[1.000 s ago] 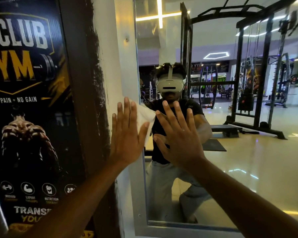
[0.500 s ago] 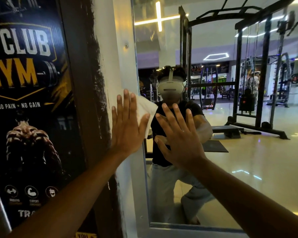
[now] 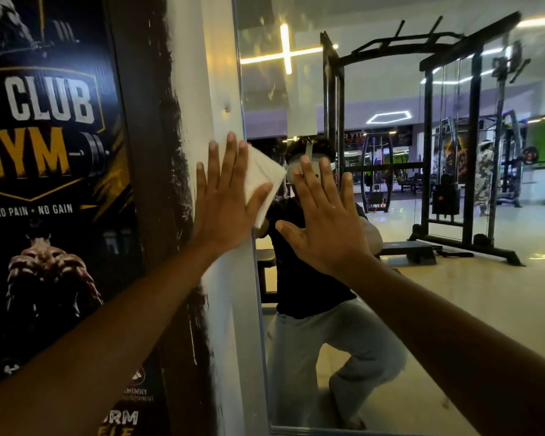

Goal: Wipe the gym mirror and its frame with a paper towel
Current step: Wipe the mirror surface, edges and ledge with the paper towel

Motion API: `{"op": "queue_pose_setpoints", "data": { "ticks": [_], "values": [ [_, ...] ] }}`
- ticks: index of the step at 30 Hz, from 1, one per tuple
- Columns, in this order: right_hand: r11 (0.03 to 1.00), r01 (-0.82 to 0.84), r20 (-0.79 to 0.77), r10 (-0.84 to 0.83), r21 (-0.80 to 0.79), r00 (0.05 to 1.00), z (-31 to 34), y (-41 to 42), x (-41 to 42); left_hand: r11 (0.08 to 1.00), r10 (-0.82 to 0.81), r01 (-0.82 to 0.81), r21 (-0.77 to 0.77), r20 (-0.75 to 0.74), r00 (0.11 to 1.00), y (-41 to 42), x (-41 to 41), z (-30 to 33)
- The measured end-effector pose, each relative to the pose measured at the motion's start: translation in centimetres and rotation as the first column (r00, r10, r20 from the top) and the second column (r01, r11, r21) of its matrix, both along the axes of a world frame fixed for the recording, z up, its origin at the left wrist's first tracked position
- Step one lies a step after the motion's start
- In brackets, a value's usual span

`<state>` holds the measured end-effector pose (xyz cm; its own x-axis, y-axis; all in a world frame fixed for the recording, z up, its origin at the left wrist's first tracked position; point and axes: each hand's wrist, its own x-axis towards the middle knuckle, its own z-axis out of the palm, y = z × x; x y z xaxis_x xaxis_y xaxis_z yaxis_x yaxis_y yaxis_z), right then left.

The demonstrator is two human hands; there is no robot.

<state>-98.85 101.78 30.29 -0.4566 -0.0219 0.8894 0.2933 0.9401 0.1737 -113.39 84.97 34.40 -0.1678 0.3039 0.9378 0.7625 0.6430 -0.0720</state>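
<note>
Nearest to us, two bare forearms reach up and forward from the bottom corners, one from each side. We count two hands and one paper towel; we see no container of any kind.

The left hand [image 3: 225,199] is raised flat, palm forward, its fingers straight and close together, pointing up, thumb spread out to the right. It presses the white paper towel [image 3: 260,180] against the surface, right where the pale frame [image 3: 221,73] meets the glass. The towel is folded, and most of it sticks out from under the fingers and thumb on the right, lying over the left edge of the mirror [image 3: 375,89]. The fingers are not curled round it; the flat hand simply pins it in place.

The right hand [image 3: 324,215] is just beside the left, a little lower, also held flat with fingers straight and spread, thumb out to the left. It holds nothing, and its palm faces the glass; we cannot tell for sure whether it touches.

Further left on the wall is one dark gym poster [image 3: 44,184] with a muscular back and the words "NO PAIN NO GAIN".

Deepest in the scene, the mirror shows the person's reflection in a black shirt and grey trousers, one black cable machine [image 3: 447,146] on a shiny floor, and a cross-shaped ceiling light [image 3: 285,51].
</note>
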Motion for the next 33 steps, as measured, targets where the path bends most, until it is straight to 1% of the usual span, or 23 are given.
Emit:
{"op": "queue_pose_setpoints", "data": {
  "ticks": [2, 4, 6, 7, 9, 10, 12, 15, 17, 18, 22, 24, 27, 29, 31, 33],
  "values": [
    [1.0, 0.006, -0.009, -0.006, 0.007, 1.0, 0.0, 0.1, -0.1, 1.0, 0.002, -0.002, 0.026, -0.003, 1.0, 0.2, -0.2, 3.5],
    [1.0, 0.007, -0.014, -0.007, 0.006, 1.0, 0.0, 0.2, -0.2, 0.997, -0.014, 0.012, 0.076, 0.025, 1.0, 0.7, 0.0, 4.3],
    [1.0, 0.005, -0.012, -0.005, 0.001, 1.0, -0.1, 0.2, -0.2, 0.992, -0.045, 0.037, 0.118, 0.07, 0.997, 1.2, 0.7, 2.2],
    [1.0, 0.006, -0.014, -0.006, 0.004, 1.0, -0.1, 0.2, -0.2, 0.992, -0.052, 0.044, 0.115, 0.075, 0.996, 1.4, 1.0, 0.6],
    [1.0, 0.007, -0.016, -0.007, 0.009, 1.0, -0.1, 0.2, -0.2, 0.997, -0.038, 0.034, 0.075, 0.045, 0.998, 1.1, 1.1, -2.1],
    [1.0, 0.009, -0.016, -0.008, 0.01, 1.0, 0.0, 0.2, -0.2, 0.998, -0.028, 0.026, 0.051, 0.03, 0.999, 0.8, 1.0, -2.2],
    [1.0, 0.013, -0.008, -0.013, 0.011, 1.0, 0.0, 0.2, -0.3, 0.998, -0.04, 0.038, 0.052, 0.025, 0.999, 0.6, 0.6, 0.3],
    [1.0, 0.026, -0.016, -0.026, 0.017, 1.0, 0.0, 0.2, -0.3, 0.981, -0.102, 0.081, 0.175, 0.114, 0.988, 1.0, 0.4, 5.7],
    [0.999, 0.032, -0.022, -0.031, 0.026, 0.999, 0.3, 0.1, -0.2, 0.973, -0.106, 0.077, 0.216, 0.126, 0.986, 1.4, 0.5, 6.4],
    [0.999, 0.025, -0.026, -0.024, 0.032, 0.999, 0.5, 0.0, -0.2, 0.974, -0.097, 0.071, 0.214, 0.113, 0.989, 1.6, 0.6, 5.5],
    [0.998, -0.032, -0.051, 0.035, 0.055, 0.998, 2.5, -0.2, -0.2, 0.996, -0.019, 0.017, 0.089, 0.025, 1.0, 0.8, 0.6, -0.3],
    [0.996, -0.043, -0.05, 0.047, 0.076, 0.998, 4.0, -0.3, -0.3, 0.998, -0.006, 0.006, 0.06, 0.001, 1.0, 0.2, 0.1, 0.8],
    [0.994, -0.042, -0.053, 0.047, 0.104, 0.997, 6.4, -0.2, -0.5, 0.99, -0.021, 0.015, 0.138, 0.046, 0.999, 0.8, 0.0, 6.8],
    [0.995, -0.048, -0.061, 0.054, 0.091, 0.997, 7.9, 0.0, -0.8, 0.979, -0.043, 0.028, 0.202, 0.074, 0.996, 1.7, 0.2, 9.7],
    [0.995, -0.064, -0.059, 0.068, 0.071, 0.996, 9.2, -0.2, -0.8, 0.969, -0.04, 0.021, 0.245, 0.073, 0.997, 2.3, 0.7, 9.3],
    [0.995, -0.082, -0.014, 0.083, 0.053, 0.996, 11.0, -0.2, -0.3, 0.976, -0.003, -0.016, 0.217, 0.086, 0.996, 2.3, 1.5, 7.1]
  ]
}}
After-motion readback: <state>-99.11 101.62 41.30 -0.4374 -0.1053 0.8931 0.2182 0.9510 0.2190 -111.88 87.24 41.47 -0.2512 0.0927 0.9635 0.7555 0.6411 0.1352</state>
